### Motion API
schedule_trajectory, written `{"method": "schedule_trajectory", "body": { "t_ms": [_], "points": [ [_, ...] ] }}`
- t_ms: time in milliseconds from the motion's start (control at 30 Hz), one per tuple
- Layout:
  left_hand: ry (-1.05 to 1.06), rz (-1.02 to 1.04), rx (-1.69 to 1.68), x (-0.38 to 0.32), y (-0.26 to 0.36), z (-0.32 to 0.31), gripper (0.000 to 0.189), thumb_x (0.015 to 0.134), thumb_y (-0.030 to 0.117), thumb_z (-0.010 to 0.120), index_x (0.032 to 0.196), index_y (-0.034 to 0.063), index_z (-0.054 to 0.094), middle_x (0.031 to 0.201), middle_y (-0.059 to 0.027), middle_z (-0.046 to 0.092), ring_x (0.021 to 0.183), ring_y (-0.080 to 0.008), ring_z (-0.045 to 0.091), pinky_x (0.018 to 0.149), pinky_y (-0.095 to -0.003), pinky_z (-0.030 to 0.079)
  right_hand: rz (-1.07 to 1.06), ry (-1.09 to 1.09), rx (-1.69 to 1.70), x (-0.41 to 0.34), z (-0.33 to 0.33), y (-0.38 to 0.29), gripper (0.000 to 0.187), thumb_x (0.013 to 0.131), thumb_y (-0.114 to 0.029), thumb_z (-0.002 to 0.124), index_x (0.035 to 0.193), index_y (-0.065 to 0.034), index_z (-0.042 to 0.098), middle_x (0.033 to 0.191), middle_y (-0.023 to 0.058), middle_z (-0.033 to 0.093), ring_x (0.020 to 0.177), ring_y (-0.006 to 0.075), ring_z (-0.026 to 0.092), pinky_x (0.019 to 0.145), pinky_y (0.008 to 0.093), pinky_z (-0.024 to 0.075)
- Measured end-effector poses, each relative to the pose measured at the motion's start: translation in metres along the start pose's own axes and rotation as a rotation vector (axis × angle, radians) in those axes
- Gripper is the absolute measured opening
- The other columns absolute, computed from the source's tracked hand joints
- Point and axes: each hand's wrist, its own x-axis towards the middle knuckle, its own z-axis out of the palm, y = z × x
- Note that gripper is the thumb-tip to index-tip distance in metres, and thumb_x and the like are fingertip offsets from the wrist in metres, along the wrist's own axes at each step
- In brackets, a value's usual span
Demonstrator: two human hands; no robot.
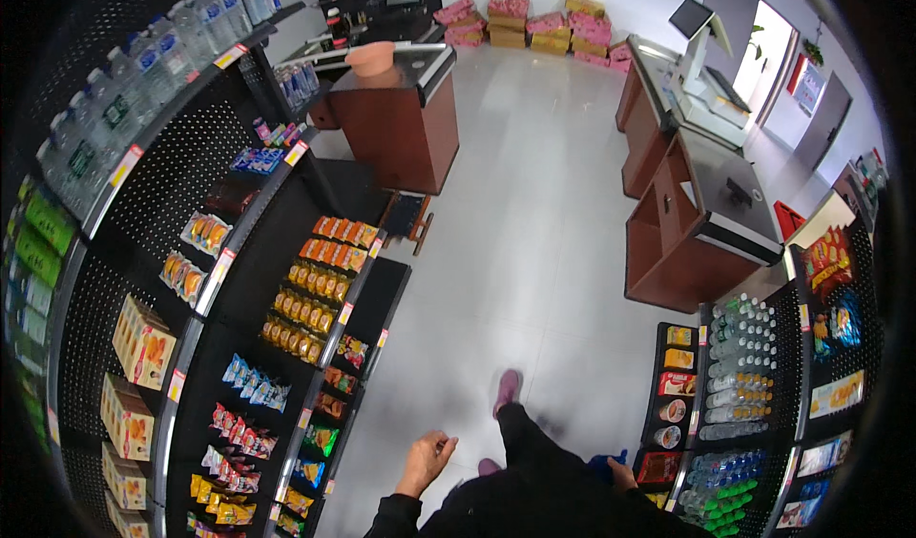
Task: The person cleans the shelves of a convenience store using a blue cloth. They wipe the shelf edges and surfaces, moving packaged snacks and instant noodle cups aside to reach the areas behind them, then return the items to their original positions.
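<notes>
My left hand (428,461) hangs in front of me over the aisle floor, its fingers loosely curled together and nothing seen in them. At my right side, my right hand (624,475) grips a blue cloth (601,464); most of that hand is hidden by my dark sleeve. Nearest to the left hand stands a black shelf on the left, with small snack packs (309,472) on its bottom tier. Close by the right hand, a low shelf holds boxes and instant noodle cups (668,436). One pink shoe (507,389) is forward on the pale floor.
Stacked pink and tan cartons (509,17) line the far wall. A checkout counter (422,123) bearing an orange basin (371,59) stands ahead left. Ahead right is another counter (730,187) with a white scale (705,101). A small folding stool (406,216) borders the aisle at the left.
</notes>
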Motion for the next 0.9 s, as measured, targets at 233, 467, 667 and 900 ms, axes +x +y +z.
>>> {"method": "schedule_trajectory", "body": {
  "t_ms": [233,467,667,900],
  "points": [
    [-0.104,-0.107,0.132,0.11,-0.01,-0.025,0.021,0.094,0.027,0.072,0.097,0.0061,0.072,0.097,-0.0167,0.072,0.08,-0.031,0.072,0.073,-0.0415,0.057,-0.05,-0.145,0.268,0.023,0.148,-0.2,0.061,0.095,-0.039,0.072,0.137,0.0028,0.056,0.125,0.0148,0.067,0.111,0.0324,0.066,0.097,0.0491,0.0528],
    [0.041,0.016,0.227,0.264,0.021,-0.102,0.021,0.093,0.022,0.072,0.107,0.0073,0.068,0.102,-0.0152,0.067,0.087,-0.0321,0.071,0.074,-0.0439,0.056,-0.112,-0.035,0.079,0.059,0.247,-0.386,0.062,0.093,-0.035,0.076,0.137,0.0041,0.055,0.13,0.019,0.065,0.112,0.035,0.067,0.095,0.0485,0.0559],
    [0.256,0.204,0.356,0.396,0.005,-0.19,0.019,0.089,0.013,0.073,0.106,0.0072,0.067,0.106,-0.0159,0.065,0.1,-0.0372,0.065,0.083,-0.0459,0.055,-0.121,-0.102,0.163,0.072,0.305,-0.452,0.053,0.095,-0.033,0.073,0.13,0.0052,0.059,0.123,0.0192,0.069,0.107,0.0343,0.07,0.089,0.0473,0.0603],
    [0.395,0.406,0.451,0.584,0.027,-0.336,0.019,0.087,0.009,0.072,0.104,0.0024,0.067,0.116,-0.0179,0.062,0.114,-0.0421,0.055,0.098,-0.052,0.045,-0.09,-0.116,0.34,0.052,0.348,-0.43,0.047,0.098,-0.031,0.07,0.127,0.0046,0.063,0.113,0.0167,0.072,0.098,0.0324,0.073,0.086,0.0473,0.0604]
  ]
}}
